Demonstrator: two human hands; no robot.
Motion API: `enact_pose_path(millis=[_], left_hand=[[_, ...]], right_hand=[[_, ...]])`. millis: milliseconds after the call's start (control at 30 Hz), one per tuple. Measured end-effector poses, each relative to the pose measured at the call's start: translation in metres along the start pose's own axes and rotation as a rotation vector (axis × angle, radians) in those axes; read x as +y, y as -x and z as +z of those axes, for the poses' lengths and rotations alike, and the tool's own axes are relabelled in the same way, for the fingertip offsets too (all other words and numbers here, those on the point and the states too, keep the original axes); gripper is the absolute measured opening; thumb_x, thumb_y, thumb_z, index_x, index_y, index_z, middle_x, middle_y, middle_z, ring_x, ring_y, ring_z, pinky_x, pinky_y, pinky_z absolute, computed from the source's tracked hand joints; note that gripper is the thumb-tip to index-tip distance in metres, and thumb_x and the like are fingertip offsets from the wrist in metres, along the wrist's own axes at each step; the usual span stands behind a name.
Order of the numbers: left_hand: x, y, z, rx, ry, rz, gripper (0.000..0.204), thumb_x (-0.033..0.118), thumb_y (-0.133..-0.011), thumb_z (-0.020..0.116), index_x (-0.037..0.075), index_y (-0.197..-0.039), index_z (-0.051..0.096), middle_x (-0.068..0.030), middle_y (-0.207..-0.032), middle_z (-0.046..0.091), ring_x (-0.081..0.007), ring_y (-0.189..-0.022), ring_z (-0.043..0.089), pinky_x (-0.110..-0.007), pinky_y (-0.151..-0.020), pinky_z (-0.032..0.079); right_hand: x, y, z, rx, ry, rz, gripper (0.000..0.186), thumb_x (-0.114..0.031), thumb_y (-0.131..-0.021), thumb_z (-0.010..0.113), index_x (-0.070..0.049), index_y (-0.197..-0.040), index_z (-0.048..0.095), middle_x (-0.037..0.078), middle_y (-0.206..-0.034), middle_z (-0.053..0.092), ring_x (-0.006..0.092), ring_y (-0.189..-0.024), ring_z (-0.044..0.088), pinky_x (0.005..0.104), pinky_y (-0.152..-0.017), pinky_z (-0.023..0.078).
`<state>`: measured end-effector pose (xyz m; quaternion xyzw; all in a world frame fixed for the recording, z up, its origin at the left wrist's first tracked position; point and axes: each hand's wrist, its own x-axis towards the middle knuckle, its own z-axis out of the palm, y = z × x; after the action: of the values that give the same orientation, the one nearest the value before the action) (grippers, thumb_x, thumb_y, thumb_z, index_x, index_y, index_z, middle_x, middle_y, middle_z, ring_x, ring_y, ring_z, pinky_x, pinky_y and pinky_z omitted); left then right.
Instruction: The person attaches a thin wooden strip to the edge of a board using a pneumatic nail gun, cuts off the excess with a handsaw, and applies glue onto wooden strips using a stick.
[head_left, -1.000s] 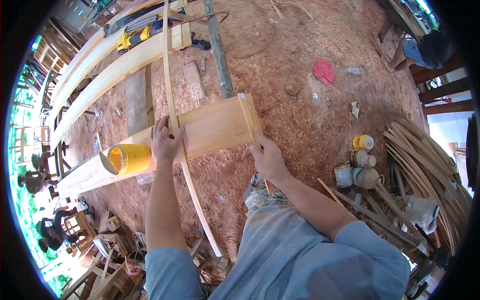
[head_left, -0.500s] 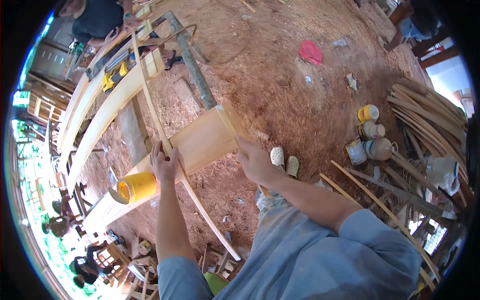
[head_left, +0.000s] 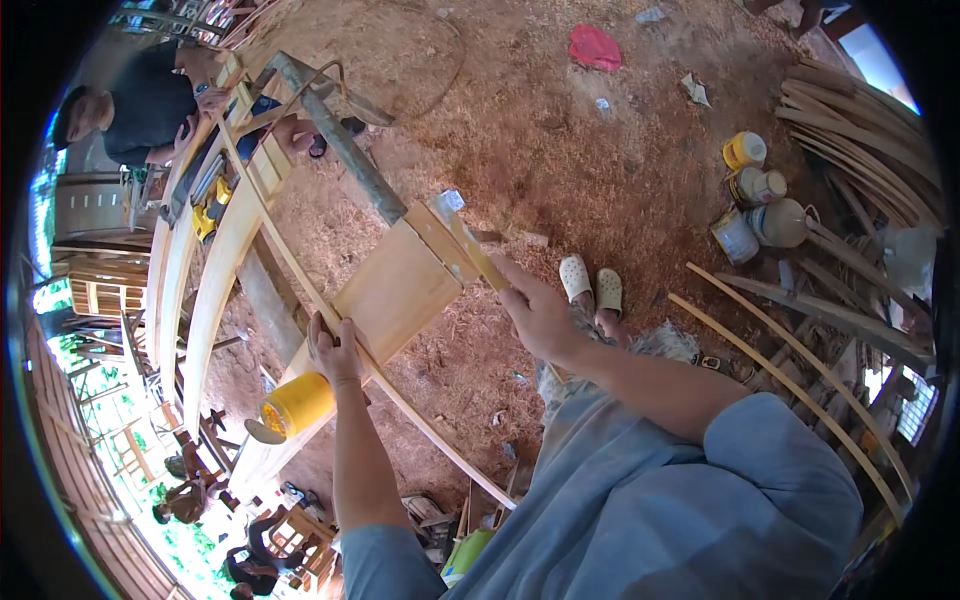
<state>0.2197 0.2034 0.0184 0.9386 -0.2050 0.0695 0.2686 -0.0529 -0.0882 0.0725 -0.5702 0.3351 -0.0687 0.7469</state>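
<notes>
My left hand (head_left: pixel 336 350) is closed around a long thin wooden strip (head_left: pixel 290 260), which crosses a broad pale plank (head_left: pixel 395 280). At the plank's near right end, my right hand (head_left: pixel 540 310) grips a short wooden stick (head_left: pixel 470 250). This stick runs beside the plank's end edge; whether it touches cannot be made out. Close to my left hand, a yellow tub (head_left: pixel 300 402) stands on the plank, with orange stuff at its mouth and a round flat piece beside the rim.
At the far left, a person (head_left: pixel 150 105) holds the strip's other end area near long curved planks (head_left: pixel 222 290) and a yellow power tool (head_left: pixel 208 212). A dark post (head_left: pixel 335 135) meets the plank. Paint cans (head_left: pixel 744 150) and stacked strips (head_left: pixel 860 140) lie right.
My right hand and its stick have shifted from lying across the plank's end to just beyond its edge. My left hand keeps its hold on the long strip. The whole view has turned.
</notes>
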Motion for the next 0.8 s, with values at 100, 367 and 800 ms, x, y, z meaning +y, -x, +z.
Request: enact_pose_path(millis=[100,367,800], left_hand=[[-0.003,0.001,0.000,-0.001,0.007,-0.016,0.058,0.030,-0.082,0.071,-0.010,-0.122,0.061,-0.0207,-0.136,0.057,-0.0366,-0.128,0.050,-0.041,-0.109,0.038],[0.014,-0.002,0.000,-0.021,0.001,-0.045,0.060,0.032,-0.082,0.071,-0.009,-0.124,0.060,-0.0204,-0.141,0.053,-0.0360,-0.132,0.047,-0.041,-0.111,0.036],[0.090,0.058,0.002,-0.041,0.340,-0.202,0.059,0.014,-0.082,0.070,-0.005,-0.135,0.050,-0.0266,-0.128,0.057,-0.0415,-0.117,0.056,-0.045,-0.102,0.045]], right_hand=[[0.016,0.011,-0.005,-0.042,0.123,-0.110,0.047,-0.011,-0.099,0.052,-0.009,-0.146,0.047,0.010,-0.076,0.061,0.0149,-0.060,0.055,0.0322,-0.058,0.045],[0.041,0.024,0.008,-0.124,0.233,-0.248,0.052,-0.010,-0.095,0.060,-0.007,-0.145,0.048,0.021,-0.086,0.063,0.0220,-0.072,0.060,0.0376,-0.068,0.049],[-0.008,-0.010,-0.183,0.107,0.440,-0.324,0.036,-0.013,-0.092,0.064,0.001,-0.124,0.061,0.006,-0.092,0.063,0.0116,-0.073,0.057,0.0294,-0.066,0.048]])
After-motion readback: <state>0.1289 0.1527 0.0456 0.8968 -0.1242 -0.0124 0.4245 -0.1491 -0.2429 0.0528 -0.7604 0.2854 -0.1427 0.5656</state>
